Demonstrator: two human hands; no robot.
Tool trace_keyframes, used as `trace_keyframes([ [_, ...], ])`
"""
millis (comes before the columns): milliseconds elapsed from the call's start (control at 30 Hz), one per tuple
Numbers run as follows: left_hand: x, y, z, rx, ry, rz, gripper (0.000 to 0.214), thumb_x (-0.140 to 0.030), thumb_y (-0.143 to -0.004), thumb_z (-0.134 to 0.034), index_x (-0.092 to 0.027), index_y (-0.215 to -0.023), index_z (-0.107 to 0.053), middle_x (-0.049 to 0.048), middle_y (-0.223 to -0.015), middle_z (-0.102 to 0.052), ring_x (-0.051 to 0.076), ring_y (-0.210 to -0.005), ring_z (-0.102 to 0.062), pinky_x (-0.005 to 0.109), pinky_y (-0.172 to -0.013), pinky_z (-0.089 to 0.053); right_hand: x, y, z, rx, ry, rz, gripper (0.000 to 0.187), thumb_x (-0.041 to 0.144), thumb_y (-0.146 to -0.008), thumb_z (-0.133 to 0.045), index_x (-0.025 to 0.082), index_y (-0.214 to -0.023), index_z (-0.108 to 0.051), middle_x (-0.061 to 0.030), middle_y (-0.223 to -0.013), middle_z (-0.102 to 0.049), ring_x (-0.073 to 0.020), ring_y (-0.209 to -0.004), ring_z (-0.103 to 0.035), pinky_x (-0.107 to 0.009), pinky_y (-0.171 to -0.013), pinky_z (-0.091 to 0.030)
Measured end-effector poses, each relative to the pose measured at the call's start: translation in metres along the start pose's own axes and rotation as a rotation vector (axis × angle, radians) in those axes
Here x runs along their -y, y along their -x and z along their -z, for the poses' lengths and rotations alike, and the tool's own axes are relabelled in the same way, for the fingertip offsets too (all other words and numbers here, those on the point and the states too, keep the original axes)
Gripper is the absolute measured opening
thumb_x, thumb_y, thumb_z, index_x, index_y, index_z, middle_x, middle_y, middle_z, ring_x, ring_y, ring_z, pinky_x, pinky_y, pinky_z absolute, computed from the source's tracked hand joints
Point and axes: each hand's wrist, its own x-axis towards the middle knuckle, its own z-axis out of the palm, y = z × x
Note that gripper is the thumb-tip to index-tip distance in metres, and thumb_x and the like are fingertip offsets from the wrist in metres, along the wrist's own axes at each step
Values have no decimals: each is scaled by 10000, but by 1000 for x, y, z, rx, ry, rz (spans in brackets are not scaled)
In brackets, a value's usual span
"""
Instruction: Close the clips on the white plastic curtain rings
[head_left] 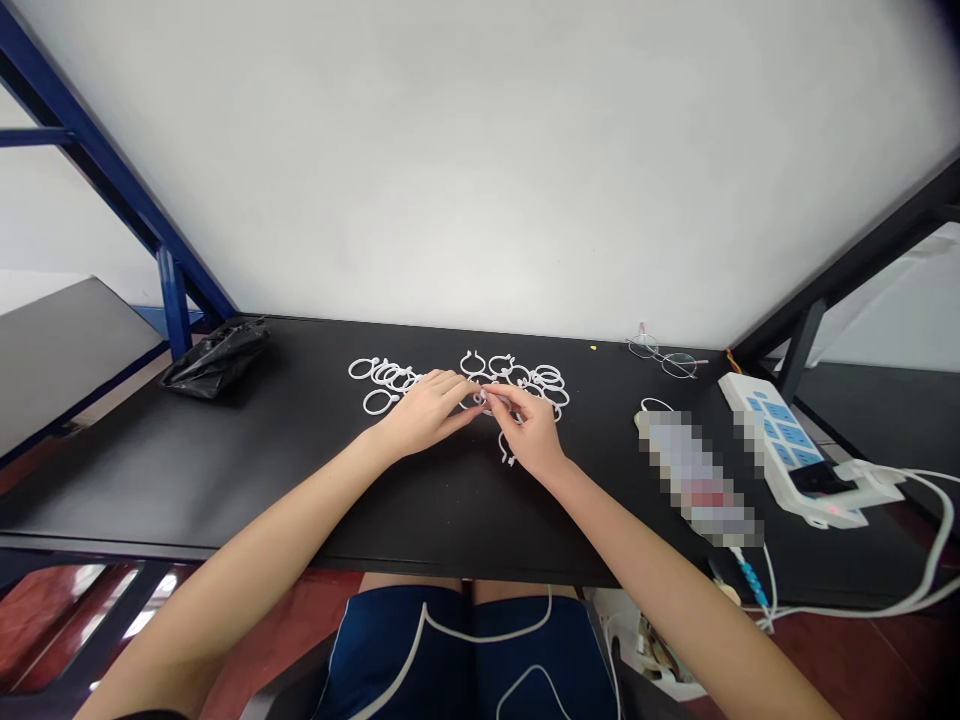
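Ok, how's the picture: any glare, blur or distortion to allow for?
Head view: black table shows pale sheen at left; head view: phone pixelated, screen unreadable; head view: dark upper-right corner, stretched edges; head view: left hand and right hand without obvious motion blur.

Left hand (426, 412): we pinch a white ring (482, 398)
Right hand (529, 425): at the same ring
Loose rings (549, 379): beside and beyond our hands
Power strip (784, 435): right of both hands

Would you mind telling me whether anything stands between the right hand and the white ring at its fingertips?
Nothing visible does: the right hand has its fingertips on the white ring, and the left hand meets it there.
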Motion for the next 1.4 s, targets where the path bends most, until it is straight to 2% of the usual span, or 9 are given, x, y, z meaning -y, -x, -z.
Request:
trace_keyframes([
  [233, 1, 0, -2, -84, -30, -30, 179, -241, -975, -434, -154, -989, -589, 61, -819, -661, 170, -747, -575, 320, -740, -438, 3, 0, 0, -2, -11, 13, 156, 272, -895, -588, 234, -990, -704, -48, -968, -740, -199, -860, -716, -346, -812, -598],
  [433, 1, 0, -2, -105, -45, -41, 181, -195, -966, -417, -153, -958, -593, 67, -818, -665, 174, -755, -582, 323, -726, -439, 7, -1, -1, 6, -22, 18, 95, 284, -847, -651, 219, -903, -692, -33, -852, -722, -170, -727, -705, -315, -721, -603],
  [1133, 5, 2, -8, -188, -54, -106, 110, -177, -932, -498, -164, -979, -597, 51, -805, -703, 160, -712, -621, 296, -657, -462, 7, 0, -3, 12, -16, 12, 44, 251, -822, -675, 208, -820, -664, -15, -763, -688, -149, -667, -667, -292, -659, -579],
  [1400, 2, 2, -7, -186, -3, -100, 178, -130, -899, -481, -161, -1038, -589, 68, -852, -717, 162, -731, -660, 291, -666, -505, 4, 2, -3, 12, 4, 40, 62, 270, -833, -669, 219, -806, -689, -13, -760, -690, -155, -658, -666, -305, -653, -580],
])
